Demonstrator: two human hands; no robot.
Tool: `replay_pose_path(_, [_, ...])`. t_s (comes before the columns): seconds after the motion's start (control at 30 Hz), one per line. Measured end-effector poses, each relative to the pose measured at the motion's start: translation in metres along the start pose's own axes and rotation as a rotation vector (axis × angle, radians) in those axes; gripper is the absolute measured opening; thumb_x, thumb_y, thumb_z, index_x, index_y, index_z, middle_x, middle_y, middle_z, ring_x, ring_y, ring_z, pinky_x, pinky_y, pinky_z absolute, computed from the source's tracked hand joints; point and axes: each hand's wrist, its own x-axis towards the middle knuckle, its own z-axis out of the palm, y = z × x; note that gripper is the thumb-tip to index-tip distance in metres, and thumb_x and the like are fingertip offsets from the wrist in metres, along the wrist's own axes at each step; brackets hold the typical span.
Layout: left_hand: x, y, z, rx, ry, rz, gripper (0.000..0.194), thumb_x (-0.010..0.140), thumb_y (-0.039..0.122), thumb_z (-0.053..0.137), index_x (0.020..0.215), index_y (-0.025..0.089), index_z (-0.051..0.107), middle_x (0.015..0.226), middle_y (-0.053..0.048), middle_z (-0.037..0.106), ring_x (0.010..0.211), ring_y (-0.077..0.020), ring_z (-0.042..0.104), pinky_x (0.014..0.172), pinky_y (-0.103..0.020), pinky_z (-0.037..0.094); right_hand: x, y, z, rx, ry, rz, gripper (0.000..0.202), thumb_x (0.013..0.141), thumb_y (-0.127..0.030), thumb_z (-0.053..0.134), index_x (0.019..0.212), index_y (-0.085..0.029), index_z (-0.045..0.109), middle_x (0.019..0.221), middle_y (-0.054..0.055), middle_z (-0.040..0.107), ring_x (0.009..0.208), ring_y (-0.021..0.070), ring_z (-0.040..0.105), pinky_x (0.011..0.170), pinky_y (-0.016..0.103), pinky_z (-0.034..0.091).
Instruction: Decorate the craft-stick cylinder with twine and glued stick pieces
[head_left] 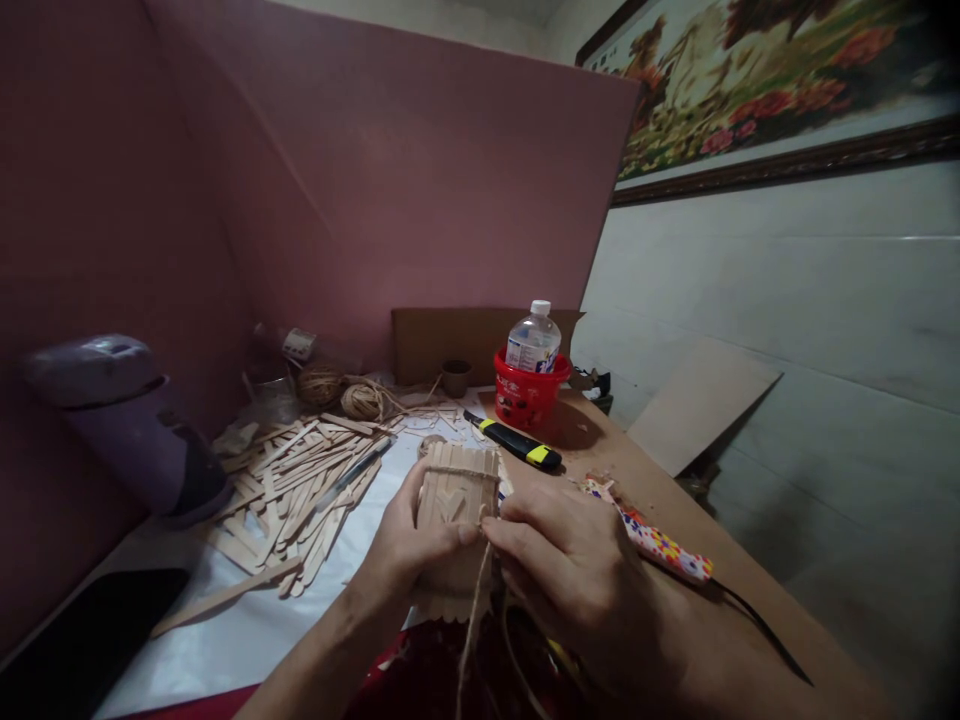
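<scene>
Wooden, ribbed and held at the near edge of the tabletop (619, 450) — one stick-built piece (454, 492), gripped between thumb and fingers of the left hand (416, 535), with fuzzy twine (474, 610) pinched beside it by the right hand (574, 560). Toward the left edge, dozens of flat, round-ended sticks (300, 490) and two coarse twine balls (365, 400); farther right, one black-and-yellow cutter (517, 443) — and one red bucket (529, 400) holding one clear bottle (534, 345).
</scene>
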Motion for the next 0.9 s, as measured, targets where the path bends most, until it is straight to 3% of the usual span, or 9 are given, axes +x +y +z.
replay_pose_path(0.23, [0.003, -0.003, 0.0, 0.182, 0.097, 0.097, 0.081, 0.056, 0.036, 0.082, 0.126, 0.018, 0.045, 0.106, -0.01, 0.067, 0.089, -0.0241, 0.062, 0.075, -0.032, 0.051, 0.002, -0.011, -0.008, -0.028, -0.105, 0.201, 0.02, 0.087, -0.011, 0.049, 0.07, -0.014, 0.059, 0.071, 0.004, 0.057, 0.067, 0.0168, 0.053, 0.06, 0.031, 0.038])
replay_pose_path(0.5, [0.003, -0.008, 0.0, 0.431, 0.075, 0.172, 0.089, 0.062, 0.037, 0.078, 0.138, 0.018, 0.034, 0.118, -0.011, 0.063, 0.101, -0.0264, 0.062, 0.085, -0.033, 0.049, 0.01, -0.012, -0.014, 0.023, -0.334, 0.423, 0.012, 0.082, -0.009, 0.054, 0.074, -0.017, 0.054, 0.082, 0.004, 0.062, 0.076, 0.0166, 0.056, 0.07, 0.031, 0.042])
replay_pose_path(0.67, [0.002, -0.009, 0.001, 0.267, 0.031, 0.095, 0.079, 0.067, 0.044, 0.076, 0.134, 0.019, 0.041, 0.123, -0.012, 0.064, 0.106, -0.0294, 0.061, 0.083, -0.033, 0.049, 0.017, -0.014, -0.017, -0.017, -0.441, 0.416, 0.009, 0.082, -0.01, 0.053, 0.078, -0.016, 0.057, 0.085, 0.007, 0.064, 0.078, 0.0193, 0.057, 0.069, 0.033, 0.042])
replay_pose_path(0.9, [0.002, -0.007, 0.004, 0.271, 0.044, 0.055, 0.109, 0.052, 0.033, 0.087, 0.145, 0.018, 0.031, 0.119, -0.013, 0.065, 0.101, -0.0299, 0.064, 0.082, -0.034, 0.051, 0.015, -0.013, -0.013, -0.121, -0.472, 0.384, 0.008, 0.075, -0.009, 0.055, 0.076, -0.016, 0.058, 0.08, 0.009, 0.063, 0.072, 0.0213, 0.055, 0.061, 0.034, 0.04])
